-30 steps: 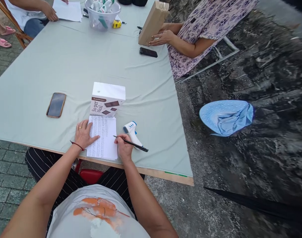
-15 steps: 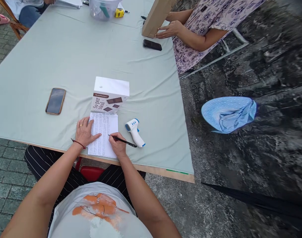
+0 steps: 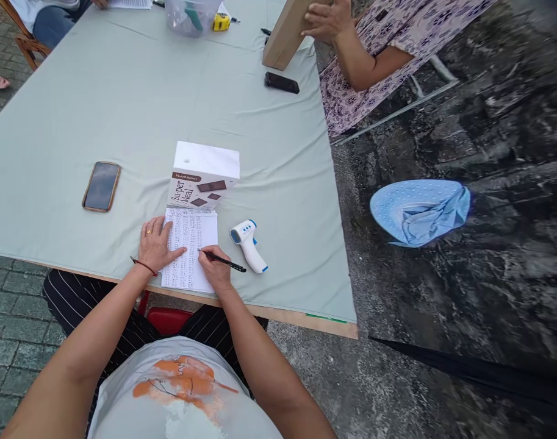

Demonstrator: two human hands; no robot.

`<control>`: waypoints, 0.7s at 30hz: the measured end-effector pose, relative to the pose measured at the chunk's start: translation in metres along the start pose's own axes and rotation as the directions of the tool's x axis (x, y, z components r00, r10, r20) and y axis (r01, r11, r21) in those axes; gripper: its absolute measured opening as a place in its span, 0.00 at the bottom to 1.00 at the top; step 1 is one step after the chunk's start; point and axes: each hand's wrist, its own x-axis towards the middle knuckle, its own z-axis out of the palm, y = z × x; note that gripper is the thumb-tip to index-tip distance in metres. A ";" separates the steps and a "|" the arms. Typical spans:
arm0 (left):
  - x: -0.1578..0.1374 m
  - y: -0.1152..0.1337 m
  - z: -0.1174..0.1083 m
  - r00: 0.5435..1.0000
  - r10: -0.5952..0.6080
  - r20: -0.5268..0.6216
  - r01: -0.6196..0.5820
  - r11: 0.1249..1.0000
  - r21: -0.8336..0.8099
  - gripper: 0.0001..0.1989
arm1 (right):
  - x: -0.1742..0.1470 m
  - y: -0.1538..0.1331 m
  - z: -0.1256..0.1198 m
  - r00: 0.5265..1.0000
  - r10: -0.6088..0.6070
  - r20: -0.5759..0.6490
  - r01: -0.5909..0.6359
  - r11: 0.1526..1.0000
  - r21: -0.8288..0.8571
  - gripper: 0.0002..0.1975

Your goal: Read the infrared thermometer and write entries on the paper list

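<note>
My right hand (image 3: 215, 268) grips a black pen (image 3: 226, 261), its tip at the written columns on a white sheet of paper (image 3: 191, 247). Spread over the left side of that paper lies my left hand (image 3: 157, 245), fingers apart, pressing it flat. Small handwriting covers much of the sheet. Directly behind the paper stands a white "Super Meal" box (image 3: 204, 177). A white and blue infrared thermometer (image 3: 249, 245) lies just right of my right hand. To the left is a smartphone (image 3: 101, 186) with a brown case, face up.
A co-worker's hand (image 3: 326, 23) touches a cardboard box (image 3: 285, 36) at the table's far right, near a black device (image 3: 281, 82). At the back stand a clear plastic tub (image 3: 191, 17) and a yellow tape measure (image 3: 221, 22). A blue hat (image 3: 420, 212) lies beyond the right edge.
My right hand and the pen have shifted slightly left across the paper. My left hand stays put. The co-worker's hand has moved up along the cardboard box.
</note>
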 end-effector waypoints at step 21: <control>0.001 0.001 -0.001 1.000 -0.003 0.000 0.003 1.000 -0.001 0.34 | 0.000 -0.002 -0.002 1.000 -0.008 -0.017 0.008 1.000 -0.013 0.05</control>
